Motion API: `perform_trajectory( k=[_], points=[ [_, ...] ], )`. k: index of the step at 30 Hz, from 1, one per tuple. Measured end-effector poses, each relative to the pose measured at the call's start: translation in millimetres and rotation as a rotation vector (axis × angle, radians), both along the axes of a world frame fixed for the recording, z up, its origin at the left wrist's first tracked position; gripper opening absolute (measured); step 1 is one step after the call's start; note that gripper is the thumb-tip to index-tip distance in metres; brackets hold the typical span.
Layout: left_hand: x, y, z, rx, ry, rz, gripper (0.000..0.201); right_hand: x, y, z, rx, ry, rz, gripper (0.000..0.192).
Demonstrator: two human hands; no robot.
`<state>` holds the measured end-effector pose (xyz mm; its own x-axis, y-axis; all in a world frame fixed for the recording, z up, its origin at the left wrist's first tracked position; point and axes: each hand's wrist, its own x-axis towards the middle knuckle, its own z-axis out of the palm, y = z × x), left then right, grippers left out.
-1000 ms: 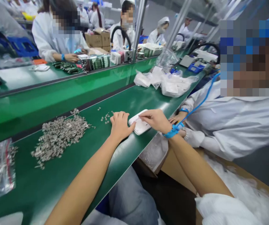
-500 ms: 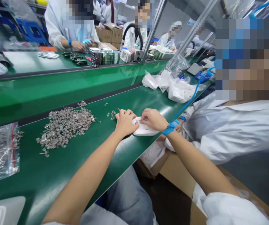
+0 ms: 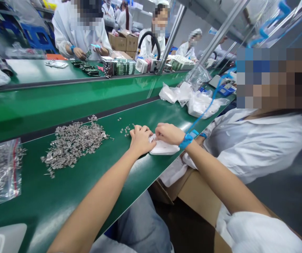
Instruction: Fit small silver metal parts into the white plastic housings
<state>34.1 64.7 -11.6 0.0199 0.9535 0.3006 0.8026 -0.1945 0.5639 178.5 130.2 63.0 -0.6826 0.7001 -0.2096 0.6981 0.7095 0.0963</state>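
White plastic casing with rounded corners (image 3: 164, 150) lay on the glossy green worktop (image 3: 87, 200), just beside its near edge. Nearest the camera, a white moulded plastic piece (image 3: 11, 237) sat at lower left, cut off by the view. An open brown cardboard box (image 3: 201, 193) stood below the near edge. Farther up the left side lay a clear plastic bag of small metal parts (image 3: 0, 172). Open green surface ran between it and the left forearm. The left hand (image 3: 140, 140) arched over the casing's left end, fingers slightly parted, thumb touching it; whether it gripped could not be told. The right hand (image 3: 170, 134) bent down over the casing, fingers drawn together; what they pinched, if anything, was hidden. A heap of silvery metal parts (image 3: 74, 144) reached toward the far edge. Beyond the hands, more open surface led to crumpled translucent plastic bags (image 3: 202, 104).
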Motion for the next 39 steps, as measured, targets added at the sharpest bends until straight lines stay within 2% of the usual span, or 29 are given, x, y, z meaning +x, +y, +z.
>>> perform_trajectory(
  k=[3, 7, 11, 19, 25, 33, 36, 39],
  points=[
    [-1.0, -1.7, 1.8, -0.006, -0.006, -0.002, 0.019, 2.2, -10.3, -3.8, 0.104, -0.057, 0.102, 0.016],
    [-3.2, -2.3, 1.7, -0.021, 0.001, 0.003, 0.020, 3.4, -9.5, -12.0, 0.127, -0.074, 0.194, 0.020],
    [-4.5, -3.5, 2.3, -0.041, 0.030, 0.001, 0.021, 1.8, -0.4, -14.9, 0.096, -0.036, 0.145, 0.016],
    [-3.6, -4.7, 3.7, -0.035, 0.014, 0.001, 0.018, -3.5, 13.5, -3.4, -0.125, 0.020, 0.067, 0.008],
    [-4.5, -2.6, 2.2, -0.032, 0.009, 0.010, 0.019, -7.5, 22.1, -0.7, -0.175, 0.007, 0.126, 0.004],
    [-1.1, -1.8, 2.1, -0.024, 0.024, 0.018, 0.020, -8.3, 47.3, -5.4, -0.412, 0.074, 0.044, 0.023],
    [1.0, 0.8, 0.0, -0.017, 0.032, 0.071, 0.018, -6.0, 47.7, -10.5, -0.395, 0.137, 0.076, 0.022],
    [1.5, 1.3, 0.5, -0.025, 0.048, 0.098, 0.017, 5.4, 36.7, -17.0, -0.286, 0.254, 0.108, 0.018]
  ],
)
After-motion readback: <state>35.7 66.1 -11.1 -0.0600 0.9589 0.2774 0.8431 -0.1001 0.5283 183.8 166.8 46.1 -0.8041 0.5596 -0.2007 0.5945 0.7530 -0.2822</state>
